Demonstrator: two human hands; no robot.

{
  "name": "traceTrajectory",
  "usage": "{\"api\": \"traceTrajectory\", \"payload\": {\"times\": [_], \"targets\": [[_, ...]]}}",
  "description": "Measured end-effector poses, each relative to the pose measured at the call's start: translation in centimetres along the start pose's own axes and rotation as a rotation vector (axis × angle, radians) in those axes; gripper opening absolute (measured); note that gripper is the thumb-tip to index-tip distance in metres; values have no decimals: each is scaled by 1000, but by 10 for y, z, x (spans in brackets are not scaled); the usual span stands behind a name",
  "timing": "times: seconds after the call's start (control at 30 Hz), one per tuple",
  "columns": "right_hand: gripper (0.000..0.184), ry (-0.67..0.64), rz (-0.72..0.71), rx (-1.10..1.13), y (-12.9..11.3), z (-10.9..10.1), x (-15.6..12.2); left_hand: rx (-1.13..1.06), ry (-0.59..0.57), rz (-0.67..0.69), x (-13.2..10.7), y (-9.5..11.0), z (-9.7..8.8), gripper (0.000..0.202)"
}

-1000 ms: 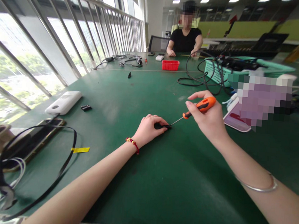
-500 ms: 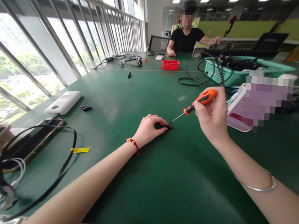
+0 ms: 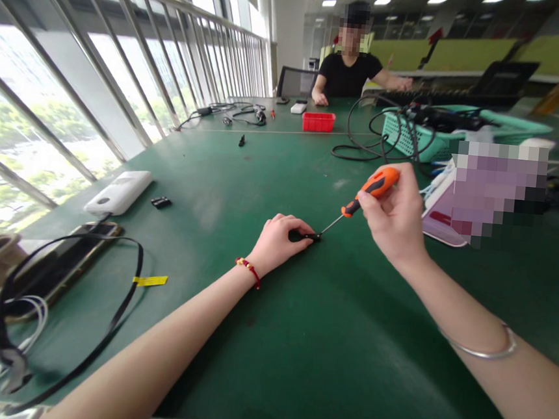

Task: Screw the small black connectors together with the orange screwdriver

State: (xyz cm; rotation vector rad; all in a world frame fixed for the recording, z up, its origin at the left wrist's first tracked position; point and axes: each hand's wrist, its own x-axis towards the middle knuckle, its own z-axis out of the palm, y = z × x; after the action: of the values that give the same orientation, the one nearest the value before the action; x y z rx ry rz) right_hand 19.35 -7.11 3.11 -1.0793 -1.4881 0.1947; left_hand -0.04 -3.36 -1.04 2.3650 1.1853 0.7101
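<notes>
My left hand [image 3: 281, 239] rests on the green table, thumb and fingers closed around a small black part [image 3: 317, 237]. Most of that part is hidden by the fingers, so its kind does not show. In my right hand [image 3: 396, 213] is a screwdriver [image 3: 370, 192] with an orange and black handle. Its thin metal shaft slants down to the left, and the tip meets or almost meets the exposed end of the black part. A second small black piece [image 3: 161, 202] lies to the left, apart from both hands.
On the left are a white device [image 3: 119, 191], a phone [image 3: 66, 269] and a looped black cable [image 3: 141, 259] with a yellow tag. Farther back stand a red tray [image 3: 318, 122] and a teal basket [image 3: 422, 140] with cables. Across the table sits a person [image 3: 348, 75].
My right hand has shifted slightly left and down, bringing the screwdriver tip to the black part. My left hand has stayed still. The other person's outstretched hand has lowered.
</notes>
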Motion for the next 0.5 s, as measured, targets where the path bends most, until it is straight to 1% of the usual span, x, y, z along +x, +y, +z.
{"api": "traceTrajectory", "payload": {"times": [0.17,0.27,0.33,0.43,0.5], "targets": [[22,7,-39,31,1,1,1,1,-3,3,0,0,0,15],[22,8,-38,31,2,1,1,2,-3,8,0,0,0,15],[22,-6,-15,13,2,0,0,-1,-4,10,0,-1,0,15],[19,-45,55,-14,0,-1,2,-5,-6,7,0,0,-1,15],[17,-38,86,-62,-3,-1,8,-5,-6,-2,1,1,-1,15]]}}
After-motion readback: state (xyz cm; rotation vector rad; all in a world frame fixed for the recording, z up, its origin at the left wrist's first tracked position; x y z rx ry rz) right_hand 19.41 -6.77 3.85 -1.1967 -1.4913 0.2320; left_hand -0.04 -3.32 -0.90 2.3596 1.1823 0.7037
